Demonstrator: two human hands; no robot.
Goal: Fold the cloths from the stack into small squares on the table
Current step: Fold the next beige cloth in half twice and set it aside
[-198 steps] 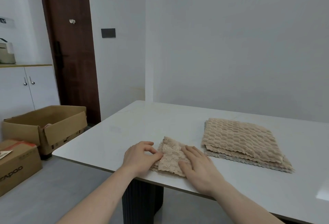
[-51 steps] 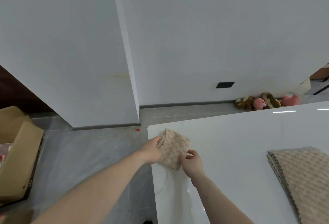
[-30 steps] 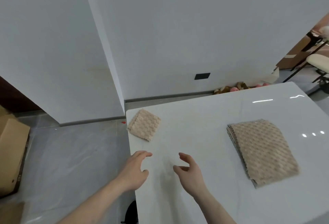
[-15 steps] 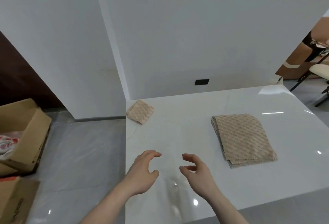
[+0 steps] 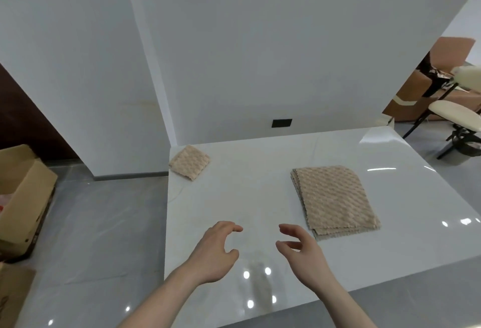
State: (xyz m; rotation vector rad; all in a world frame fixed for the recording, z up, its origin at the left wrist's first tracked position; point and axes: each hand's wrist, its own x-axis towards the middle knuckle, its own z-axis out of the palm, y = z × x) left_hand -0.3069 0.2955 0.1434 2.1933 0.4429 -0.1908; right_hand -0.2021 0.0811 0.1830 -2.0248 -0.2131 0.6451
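Your left hand and right hand hovered empty, fingers loosely spread, over the glossy white surface; beige textured cloth stack sat right, small folded beige square far-left corner.

On 1 white table lie 1 folded beige cloth square at 11 o'clock and 1 stack of unfolded beige cloths at 2 o'clock; its layers are too tight to count. 2 bare hands show: 1 left hand, 1 right hand. At 9 o'clock on the floor stands 1 open cardboard box.
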